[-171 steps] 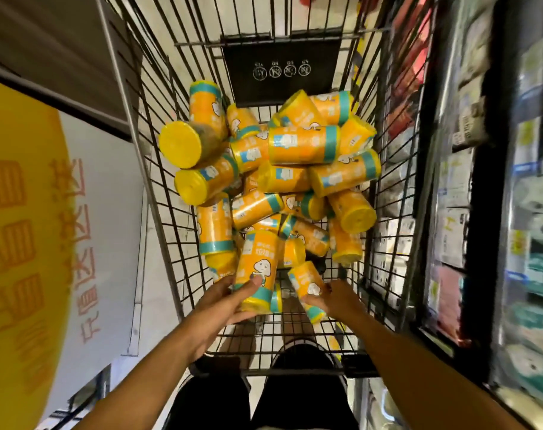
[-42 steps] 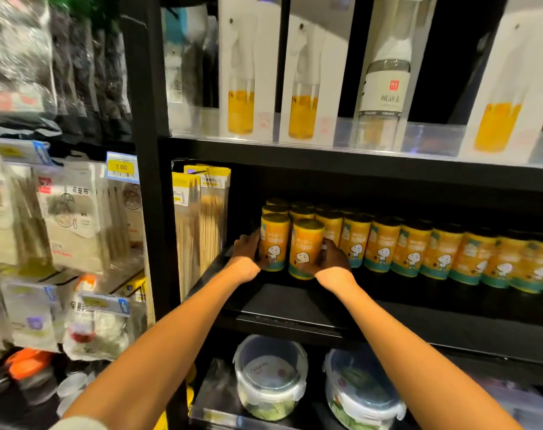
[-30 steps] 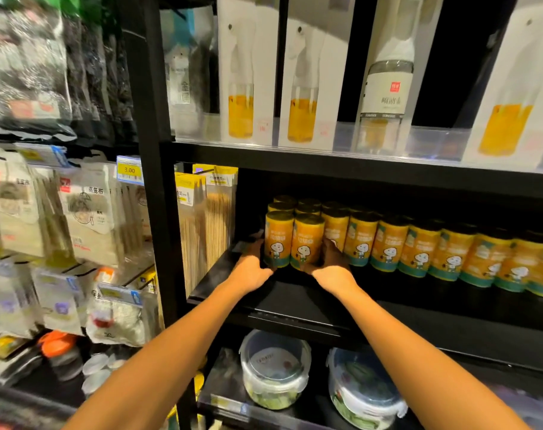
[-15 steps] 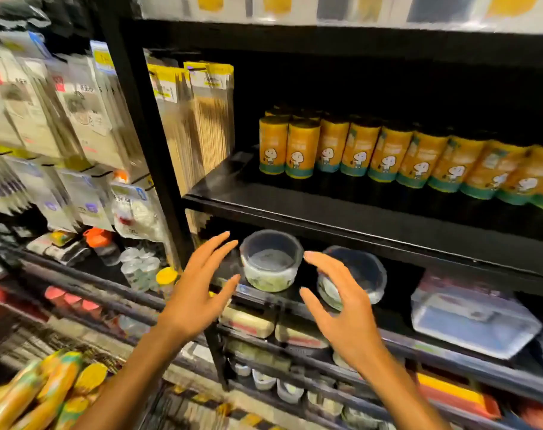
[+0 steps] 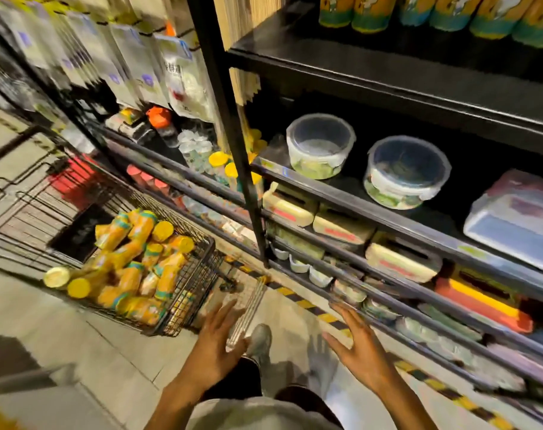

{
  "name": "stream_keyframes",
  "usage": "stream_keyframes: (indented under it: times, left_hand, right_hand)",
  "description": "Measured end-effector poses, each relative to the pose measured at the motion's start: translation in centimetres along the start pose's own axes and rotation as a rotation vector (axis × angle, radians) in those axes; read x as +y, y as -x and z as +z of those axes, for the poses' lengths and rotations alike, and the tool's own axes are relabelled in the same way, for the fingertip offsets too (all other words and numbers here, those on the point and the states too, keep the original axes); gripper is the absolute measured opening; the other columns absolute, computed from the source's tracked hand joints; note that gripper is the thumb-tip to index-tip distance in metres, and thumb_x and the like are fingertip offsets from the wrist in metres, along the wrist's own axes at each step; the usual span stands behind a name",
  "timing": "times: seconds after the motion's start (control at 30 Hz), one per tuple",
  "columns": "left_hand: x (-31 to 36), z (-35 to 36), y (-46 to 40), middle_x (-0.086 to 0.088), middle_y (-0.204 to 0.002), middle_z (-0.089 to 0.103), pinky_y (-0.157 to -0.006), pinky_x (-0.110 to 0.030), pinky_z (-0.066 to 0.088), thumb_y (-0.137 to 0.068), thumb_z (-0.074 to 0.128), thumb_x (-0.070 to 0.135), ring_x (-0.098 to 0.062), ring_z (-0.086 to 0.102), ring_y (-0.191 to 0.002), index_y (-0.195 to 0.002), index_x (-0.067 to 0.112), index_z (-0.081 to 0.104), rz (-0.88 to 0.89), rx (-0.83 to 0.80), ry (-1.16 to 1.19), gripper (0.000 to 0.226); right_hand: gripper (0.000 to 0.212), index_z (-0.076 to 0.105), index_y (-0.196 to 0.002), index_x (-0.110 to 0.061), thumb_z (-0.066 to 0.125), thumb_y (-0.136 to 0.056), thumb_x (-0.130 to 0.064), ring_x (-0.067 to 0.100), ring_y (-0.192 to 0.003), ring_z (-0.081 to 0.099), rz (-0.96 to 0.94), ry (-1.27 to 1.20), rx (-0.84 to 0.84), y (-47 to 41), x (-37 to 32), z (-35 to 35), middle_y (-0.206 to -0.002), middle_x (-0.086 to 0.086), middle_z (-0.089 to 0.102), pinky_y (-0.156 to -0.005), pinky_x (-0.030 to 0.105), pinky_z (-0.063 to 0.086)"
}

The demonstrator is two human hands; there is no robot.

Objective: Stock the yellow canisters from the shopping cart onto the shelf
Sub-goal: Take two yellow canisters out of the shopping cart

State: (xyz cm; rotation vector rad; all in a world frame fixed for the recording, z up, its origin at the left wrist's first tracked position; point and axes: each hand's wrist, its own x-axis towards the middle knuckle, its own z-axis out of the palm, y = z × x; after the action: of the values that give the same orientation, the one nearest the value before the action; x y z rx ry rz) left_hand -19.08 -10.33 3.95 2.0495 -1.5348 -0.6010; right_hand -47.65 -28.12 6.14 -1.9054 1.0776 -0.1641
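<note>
Both hands empty, fingers spread: left hand (image 5: 212,346), right hand (image 5: 357,349), held apart over bare floor (image 5: 87,342).

Shopping cart (image 5: 189,283) open at the top; wire walls close its sides. Yellow canisters (image 5: 130,262) heaped inside, tumbled across one another, reachable from above only.

Black shelf (image 5: 388,72): front strip of the board bare ahead of the row of standing canisters (image 5: 434,13) at the back.

Black upright post (image 5: 229,144) bounds that bay on its left. Round lidded containers (image 5: 321,144) fill the tier beneath.
</note>
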Motion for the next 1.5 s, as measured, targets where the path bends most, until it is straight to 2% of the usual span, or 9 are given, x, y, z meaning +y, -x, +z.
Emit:
stream_keyframes:
  times: [0.2, 0.3, 0.4, 0.63, 0.8, 0.93, 1.13, 1.3, 1.5]
  left_hand:
    - [-3.3, 0.1, 2.1, 0.008, -0.156, 0.033, -0.120, -0.043, 0.025, -0.090, 0.038, 0.074, -0.025, 0.026, -0.149, -0.141, 0.022, 0.053, -0.115, -0.040, -0.068, 0.075]
    - [-5.0, -1.2, 2.3, 0.007, -0.158, 0.032, -0.122, -0.034, 0.015, -0.086, 0.033, 0.079, -0.022, 0.019, -0.151, -0.145, 0.024, 0.048, -0.176, -0.028, -0.040, 0.082]
    - [-7.3, -3.3, 2.6, 0.007, -0.158, 0.031, -0.123, -0.040, 0.018, -0.085, 0.037, 0.075, -0.020, 0.016, -0.151, -0.145, 0.025, 0.047, -0.209, 0.012, -0.010, 0.079]
    - [-14.7, -8.0, 7.1, 0.000, -0.155, 0.037, -0.117, -0.043, 0.030, -0.087, 0.038, 0.065, -0.025, 0.030, -0.145, -0.146, 0.027, 0.045, -0.404, 0.039, 0.036, 0.070]
    - [-20.0, -9.8, 12.8, -0.004, -0.154, 0.039, -0.117, -0.037, 0.027, -0.087, 0.027, 0.073, -0.029, 0.033, -0.144, -0.147, 0.025, 0.043, -0.586, 0.077, 0.047, 0.079]
    - [-23.2, -10.3, 15.9, -0.008, -0.151, 0.044, -0.116, -0.039, 0.030, -0.080, 0.009, 0.087, -0.031, 0.037, -0.141, -0.145, 0.022, 0.047, -0.712, 0.099, 0.098, 0.100]
    - [-24.8, -11.0, 15.8, -0.008, -0.153, 0.041, -0.116, -0.038, 0.031, -0.083, 0.029, 0.072, -0.028, 0.035, -0.142, -0.147, 0.022, 0.044, -0.904, 0.123, 0.217, 0.082]
    - [-25.4, -11.4, 12.4, 0.001, -0.154, 0.038, -0.117, -0.029, 0.026, -0.084, 0.026, 0.072, -0.019, 0.030, -0.143, -0.150, 0.025, 0.038, -0.989, 0.183, 0.328, 0.082]
    - [-25.4, -12.7, 6.5, 0.003, -0.153, 0.037, -0.112, -0.019, 0.024, -0.100, 0.051, 0.039, -0.014, 0.029, -0.141, -0.151, 0.023, 0.035, -1.093, 0.242, 0.419, 0.055]
  right_hand:
    - [0.087, 0.041, -0.146, -0.030, 0.044, -0.077, -0.083, 0.007, -0.139, 0.036, 0.025, 0.082, -0.132, -1.3, -0.5, 1.8, -0.146, -0.017, 0.039, -0.110, 0.019, 0.028]
    - [0.065, 0.041, -0.140, -0.038, 0.058, -0.084, -0.065, 0.007, -0.137, 0.037, 0.041, 0.090, -0.140, -2.8, -2.3, 3.2, -0.141, -0.021, 0.041, -0.110, 0.022, 0.030]
    - [0.059, 0.045, -0.141, -0.033, 0.066, -0.089, -0.049, 0.009, -0.137, 0.039, 0.040, 0.109, -0.132, -4.8, -4.8, 5.2, -0.138, -0.021, 0.041, -0.109, 0.022, 0.031]
    - [0.056, 0.044, -0.141, -0.036, 0.062, -0.090, -0.052, 0.002, -0.133, 0.034, -0.061, 0.216, -0.220, -10.0, -12.4, 13.6, -0.139, -0.022, 0.039, -0.114, 0.028, 0.028]
    - [0.051, 0.047, -0.139, -0.034, 0.064, -0.092, -0.045, 0.001, -0.133, 0.032, -0.140, 0.277, -0.366, -13.4, -17.6, 20.5, -0.141, -0.020, 0.038, -0.112, 0.020, 0.025]
    - [0.056, 0.050, -0.140, -0.032, 0.064, -0.090, -0.052, 0.005, -0.136, 0.039, -0.181, 0.347, -0.451, -16.2, -19.6, 23.0, -0.144, -0.014, 0.047, -0.113, 0.025, 0.032]
    - [0.077, 0.053, -0.136, -0.032, 0.048, -0.078, -0.082, 0.010, -0.131, 0.049, -0.191, 0.424, -0.526, -20.8, -21.4, 24.7, -0.140, -0.011, 0.055, -0.109, 0.040, 0.042]
    - [0.049, 0.053, -0.135, -0.033, 0.070, -0.090, -0.039, 0.014, -0.130, 0.049, -0.270, 0.436, -0.629, -26.0, -24.7, 28.0, -0.139, -0.010, 0.055, -0.110, 0.039, 0.041]
    - [0.049, 0.051, -0.141, -0.020, 0.066, -0.095, -0.030, 0.011, -0.133, 0.043, -0.292, 0.463, -0.879, -33.2, -28.5, 32.4, -0.142, -0.005, 0.048, -0.104, 0.014, 0.028]
